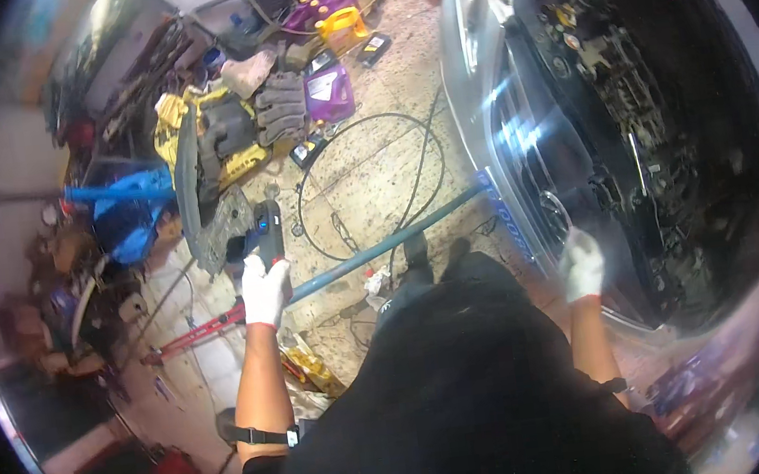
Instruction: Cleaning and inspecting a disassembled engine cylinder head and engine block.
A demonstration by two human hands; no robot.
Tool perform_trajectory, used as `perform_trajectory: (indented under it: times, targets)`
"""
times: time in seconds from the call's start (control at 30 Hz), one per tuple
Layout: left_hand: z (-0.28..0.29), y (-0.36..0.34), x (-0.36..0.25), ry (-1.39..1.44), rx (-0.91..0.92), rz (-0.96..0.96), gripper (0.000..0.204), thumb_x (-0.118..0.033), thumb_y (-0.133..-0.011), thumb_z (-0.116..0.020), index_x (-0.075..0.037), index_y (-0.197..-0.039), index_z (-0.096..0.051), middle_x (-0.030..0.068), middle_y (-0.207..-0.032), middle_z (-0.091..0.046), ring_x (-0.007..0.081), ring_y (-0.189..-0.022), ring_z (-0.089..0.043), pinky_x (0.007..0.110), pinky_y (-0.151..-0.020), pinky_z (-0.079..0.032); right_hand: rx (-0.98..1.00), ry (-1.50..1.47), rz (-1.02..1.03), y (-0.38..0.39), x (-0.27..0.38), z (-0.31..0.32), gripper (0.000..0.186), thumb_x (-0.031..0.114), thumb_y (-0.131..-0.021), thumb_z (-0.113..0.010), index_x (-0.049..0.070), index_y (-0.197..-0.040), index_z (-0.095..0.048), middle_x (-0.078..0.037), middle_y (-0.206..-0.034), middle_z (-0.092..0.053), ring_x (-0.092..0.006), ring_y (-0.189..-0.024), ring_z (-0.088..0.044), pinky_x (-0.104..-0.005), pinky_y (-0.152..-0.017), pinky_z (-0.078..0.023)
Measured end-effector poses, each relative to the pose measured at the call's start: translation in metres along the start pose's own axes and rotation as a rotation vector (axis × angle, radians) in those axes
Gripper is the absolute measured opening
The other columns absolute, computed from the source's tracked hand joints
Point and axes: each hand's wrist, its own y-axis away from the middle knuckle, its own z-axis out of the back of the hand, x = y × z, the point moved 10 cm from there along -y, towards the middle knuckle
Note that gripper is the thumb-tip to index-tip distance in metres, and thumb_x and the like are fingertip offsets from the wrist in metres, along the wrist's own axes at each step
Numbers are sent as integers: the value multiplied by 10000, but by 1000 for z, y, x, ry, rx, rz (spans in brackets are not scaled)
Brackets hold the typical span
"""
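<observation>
My left hand [266, 295], in a white glove, is closed round a black handheld device [271, 229] with a small blue patch and a red spot near my thumb. I cannot tell its exact kind. My right hand [581, 265], gloved in white too and slightly blurred, is over the front of a silver car [472, 77]. Its fingers look closed. A thin, pale curved shape [559, 207] runs up from them, and I cannot tell whether it is held or is part of the grille. The car's engine bay [625, 87] lies uncovered beyond that hand.
A long blue-green pole [381, 248] with a red end [194, 336] crosses low between my hands. Behind it a black hose [366, 119] loops on the stained floor. Purple jugs [328, 93], a yellow jug [343, 28] and dark car parts [281, 108] crowd the far left.
</observation>
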Motion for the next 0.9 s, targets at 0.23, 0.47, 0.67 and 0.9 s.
perform_trajectory:
  times: [0.23, 0.47, 0.67, 0.9]
  targets:
    - [64, 15, 70, 333, -252, 133, 185, -182, -953, -671, -131, -1058, -528, 23, -861, -608, 133, -666, -596, 293, -537, -467, 406, 97, -33, -14, 70, -100, 223, 105, -940, -611, 41, -1144, -671, -24, -820, -627, -146, -606, -588, -305, -530, -494]
    - [114, -15, -59, 704, -399, -59, 167, -225, -967, -681, -136, -944, -542, 6, -784, -600, 124, -628, -586, 289, -518, -455, 932, 40, 13, 71, 176, -271, 142, 155, -958, -617, 101, -1077, -563, 23, -799, -520, -90, -620, -495, -241, -545, -415]
    - [136, -52, -131, 634, -401, -245, 183, -208, -942, -718, -77, -903, -595, 29, -741, -616, 135, -564, -563, 291, -522, -459, 1721, 403, 370, 341, 206, -381, 477, 280, -809, -858, 9, -1116, -613, -66, -932, -673, -152, -859, -653, -294, -754, -536]
    - [197, -82, -126, 488, -516, -330, 133, -201, -907, -740, -80, -922, -687, 22, -747, -652, 131, -567, -594, 297, -504, -467, 1850, 153, -375, 494, 147, -406, 1052, 340, -791, -925, -209, -1438, -303, -216, -1232, -608, -203, -1121, -613, -341, -934, -544]
